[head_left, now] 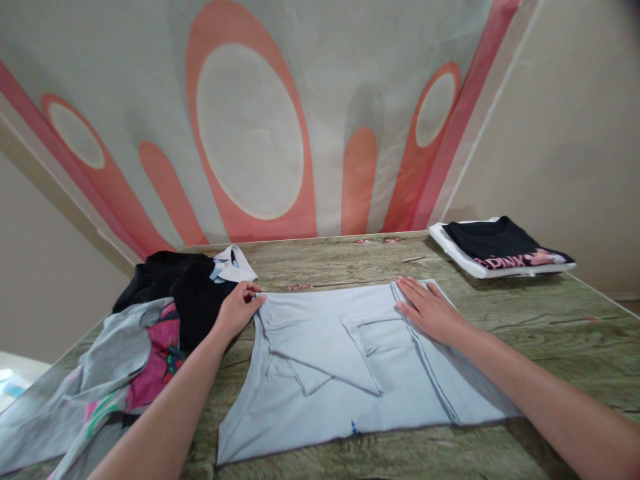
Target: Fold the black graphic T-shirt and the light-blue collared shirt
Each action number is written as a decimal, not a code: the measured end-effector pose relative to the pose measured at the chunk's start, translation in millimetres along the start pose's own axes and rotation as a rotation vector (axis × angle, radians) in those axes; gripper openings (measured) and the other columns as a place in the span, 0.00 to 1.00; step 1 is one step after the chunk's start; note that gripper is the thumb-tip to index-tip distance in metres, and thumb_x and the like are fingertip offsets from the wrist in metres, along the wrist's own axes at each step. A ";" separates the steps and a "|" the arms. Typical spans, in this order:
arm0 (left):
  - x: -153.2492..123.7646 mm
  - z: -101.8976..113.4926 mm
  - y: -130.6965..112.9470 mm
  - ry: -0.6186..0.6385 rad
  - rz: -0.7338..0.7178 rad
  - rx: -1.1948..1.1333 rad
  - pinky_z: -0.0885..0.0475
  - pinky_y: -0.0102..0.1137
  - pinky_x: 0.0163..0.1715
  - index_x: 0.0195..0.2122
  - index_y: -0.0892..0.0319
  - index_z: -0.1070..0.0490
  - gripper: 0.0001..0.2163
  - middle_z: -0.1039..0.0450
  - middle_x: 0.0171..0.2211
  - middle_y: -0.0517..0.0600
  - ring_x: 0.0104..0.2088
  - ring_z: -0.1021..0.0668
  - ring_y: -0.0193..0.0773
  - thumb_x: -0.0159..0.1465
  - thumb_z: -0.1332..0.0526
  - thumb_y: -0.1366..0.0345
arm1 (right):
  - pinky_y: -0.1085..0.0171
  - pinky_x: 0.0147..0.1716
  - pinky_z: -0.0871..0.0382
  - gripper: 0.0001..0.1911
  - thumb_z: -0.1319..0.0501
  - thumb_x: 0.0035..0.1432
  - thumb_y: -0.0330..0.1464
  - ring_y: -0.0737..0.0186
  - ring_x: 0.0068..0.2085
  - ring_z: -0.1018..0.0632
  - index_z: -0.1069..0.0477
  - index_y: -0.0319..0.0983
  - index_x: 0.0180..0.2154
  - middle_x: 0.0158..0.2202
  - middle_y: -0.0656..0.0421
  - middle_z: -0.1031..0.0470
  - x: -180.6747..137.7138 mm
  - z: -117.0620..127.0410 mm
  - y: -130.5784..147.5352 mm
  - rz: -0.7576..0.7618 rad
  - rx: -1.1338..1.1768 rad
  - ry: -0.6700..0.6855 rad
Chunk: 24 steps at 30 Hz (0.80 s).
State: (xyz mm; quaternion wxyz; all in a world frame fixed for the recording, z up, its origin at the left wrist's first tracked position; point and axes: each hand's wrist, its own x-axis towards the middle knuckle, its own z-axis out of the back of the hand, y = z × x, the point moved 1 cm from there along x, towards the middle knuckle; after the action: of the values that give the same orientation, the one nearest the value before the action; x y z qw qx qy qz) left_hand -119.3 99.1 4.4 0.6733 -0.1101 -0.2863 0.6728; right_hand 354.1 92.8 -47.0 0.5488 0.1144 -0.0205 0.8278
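A pale blue shirt (345, 373) lies spread flat on the wooden table (550, 320), its sleeves folded inward over the middle. My left hand (239, 308) pinches the shirt's far left corner, fingers closed on the cloth. My right hand (429, 308) lies flat with fingers stretched out, pressing on the shirt's far right edge.
A heap of unfolded clothes (150, 320), black, grey and pink, lies at the table's left. Folded black and white garments (500, 250) are stacked at the far right. A wall hanging with orange ovals (250, 133) rises behind the table.
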 end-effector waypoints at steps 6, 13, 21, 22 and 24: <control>1.9 -1.5 1.6 0.025 -0.025 -0.112 0.29 0.29 0.36 0.40 0.59 0.32 0.15 0.27 0.35 0.48 0.33 0.24 0.37 0.55 0.42 0.56 | 0.46 0.63 0.50 0.31 0.59 0.67 0.47 0.53 0.67 0.44 0.49 0.39 0.66 0.67 0.53 0.45 -0.4 1.6 1.8 -0.004 0.001 -0.008; -1.3 -4.8 -1.8 -0.023 -0.039 0.006 0.34 0.28 0.30 0.38 0.58 0.26 0.13 0.29 0.26 0.44 0.28 0.28 0.37 0.56 0.41 0.56 | 0.45 0.62 0.49 0.32 0.58 0.67 0.47 0.52 0.66 0.43 0.49 0.39 0.66 0.66 0.52 0.43 0.1 0.9 0.4 0.005 -0.004 -0.001; -4.2 -8.1 -11.9 -0.115 -0.122 0.095 0.30 0.33 0.42 0.35 0.58 0.25 0.11 0.25 0.37 0.50 0.37 0.24 0.41 0.56 0.46 0.70 | 0.46 0.63 0.50 0.31 0.59 0.67 0.47 0.53 0.66 0.43 0.48 0.39 0.66 0.66 0.52 0.44 0.5 3.2 1.6 -0.009 -0.008 -0.001; -5.6 -6.8 -16.0 -0.137 -0.142 0.104 0.31 0.34 0.45 0.35 0.58 0.25 0.12 0.25 0.39 0.52 0.41 0.25 0.43 0.56 0.47 0.71 | 0.46 0.63 0.50 0.32 0.59 0.67 0.47 0.53 0.66 0.43 0.48 0.39 0.66 0.66 0.52 0.44 0.6 3.5 2.0 -0.011 -0.008 0.000; -9.8 -5.1 -26.0 -0.160 -0.221 0.122 0.33 0.35 0.51 0.37 0.58 0.25 0.13 0.26 0.43 0.53 0.48 0.26 0.44 0.58 0.49 0.72 | 0.46 0.63 0.51 0.32 0.59 0.67 0.47 0.53 0.66 0.43 0.48 0.38 0.65 0.66 0.52 0.44 0.7 4.0 2.7 -0.013 -0.008 0.005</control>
State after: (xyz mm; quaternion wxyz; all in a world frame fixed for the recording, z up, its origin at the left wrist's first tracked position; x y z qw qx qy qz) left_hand -94.0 89.0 11.8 0.7238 0.0171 -0.3080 0.6172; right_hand 352.1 91.7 -42.7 0.5549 0.1104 -0.0219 0.8243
